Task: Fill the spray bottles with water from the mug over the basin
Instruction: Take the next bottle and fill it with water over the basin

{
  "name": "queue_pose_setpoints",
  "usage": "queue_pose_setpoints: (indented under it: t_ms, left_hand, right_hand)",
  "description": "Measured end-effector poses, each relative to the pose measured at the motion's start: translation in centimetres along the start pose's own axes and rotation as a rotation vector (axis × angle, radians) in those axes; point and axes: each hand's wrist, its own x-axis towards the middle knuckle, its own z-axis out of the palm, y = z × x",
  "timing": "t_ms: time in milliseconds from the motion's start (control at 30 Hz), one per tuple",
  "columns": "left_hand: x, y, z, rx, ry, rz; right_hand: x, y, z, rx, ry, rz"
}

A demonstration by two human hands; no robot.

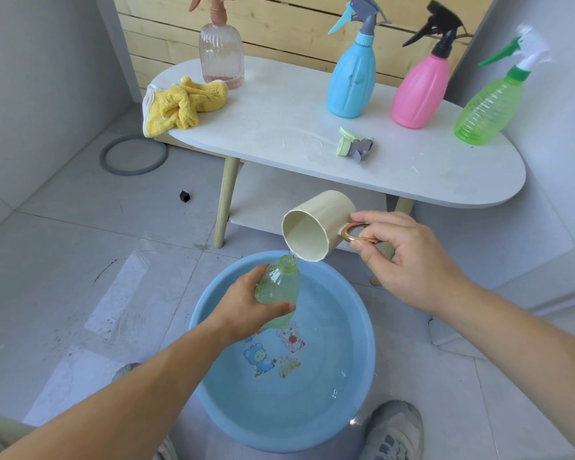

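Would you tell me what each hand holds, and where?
Left hand grips the green bottle round its body; right hand holds the mug by its handle.

Round blue plastic basin point(365, 360) on floor, before white oval table point(279, 104). Uncapped pale-green plastic bottle point(279, 293) over basin; cream mug point(316, 224) just above its mouth. Crumpled yellow cloth point(180, 106) on table's left end.

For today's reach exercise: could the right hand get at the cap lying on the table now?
Probably not yet: the right hand grips the tilted mug. Nothing blocks the cap itself on the table.
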Motion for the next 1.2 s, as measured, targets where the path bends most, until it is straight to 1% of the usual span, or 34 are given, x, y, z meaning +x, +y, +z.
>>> queue_pose_setpoints:
  t_ms: [400,800,1200]
  left_hand:
    - [0.1,-0.3,0.0,-0.009,-0.019,0.001]
    - [-0.1,0.3,-0.1,-0.009,-0.024,-0.017]
    - [-0.4,0.8,-0.3,0.015,-0.016,-0.016]
  right_hand:
    - [0.0,0.0,0.2,-0.033,0.010,-0.059]
    - [0.1,0.2,0.5,-0.132,0.032,-0.171]
    - [0.1,0.3,0.6,-0.161,0.070,-0.283]
